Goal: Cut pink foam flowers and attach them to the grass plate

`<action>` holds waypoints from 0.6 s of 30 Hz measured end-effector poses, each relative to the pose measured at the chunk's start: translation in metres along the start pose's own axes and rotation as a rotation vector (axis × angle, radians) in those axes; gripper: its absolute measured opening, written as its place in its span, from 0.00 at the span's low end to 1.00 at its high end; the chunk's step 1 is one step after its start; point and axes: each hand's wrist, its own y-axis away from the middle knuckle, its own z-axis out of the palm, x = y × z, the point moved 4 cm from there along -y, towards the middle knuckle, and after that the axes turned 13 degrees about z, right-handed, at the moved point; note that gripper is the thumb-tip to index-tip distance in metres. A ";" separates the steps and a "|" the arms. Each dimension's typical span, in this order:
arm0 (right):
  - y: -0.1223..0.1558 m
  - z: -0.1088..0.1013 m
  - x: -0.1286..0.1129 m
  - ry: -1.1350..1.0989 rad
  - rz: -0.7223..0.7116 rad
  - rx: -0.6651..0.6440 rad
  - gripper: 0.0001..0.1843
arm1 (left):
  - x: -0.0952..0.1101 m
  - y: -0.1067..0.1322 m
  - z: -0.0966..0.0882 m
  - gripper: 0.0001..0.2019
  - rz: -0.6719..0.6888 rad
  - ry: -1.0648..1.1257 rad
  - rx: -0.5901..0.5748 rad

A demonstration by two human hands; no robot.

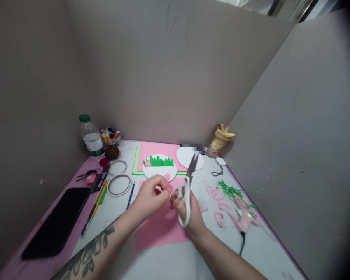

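My right hand [194,216] holds white-handled scissors [188,190], their blades pointing up and away from me. To its left, my left hand [151,196] is closed in a pinch, with a small pink paper piece [169,188] at its fingertips. Both hands are close together above a pink sheet [157,231] lying on the table. Just beyond them is a white disc [160,175] with a row of green paper grass [160,161] and some pink bits on it. A plain white disc [186,157] lies behind to the right.
Pink scraps [218,217], green strips [229,189] and a pink glue gun [246,221] lie on the right. On the left are tape rolls [119,185], pencils [96,204], a black phone-like slab [56,221] and a bottle [92,142]. Grey walls enclose the table.
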 end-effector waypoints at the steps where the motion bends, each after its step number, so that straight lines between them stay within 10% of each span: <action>1: 0.000 -0.003 -0.003 0.002 -0.009 0.057 0.18 | -0.001 0.000 0.003 0.05 0.037 -0.132 -0.058; 8: 0.001 -0.010 -0.018 0.110 -0.013 0.286 0.09 | -0.005 0.005 0.012 0.08 0.142 -0.436 -0.169; 18: -0.007 -0.009 -0.007 -0.043 0.006 0.090 0.12 | 0.003 0.006 0.015 0.06 0.181 -0.332 -0.349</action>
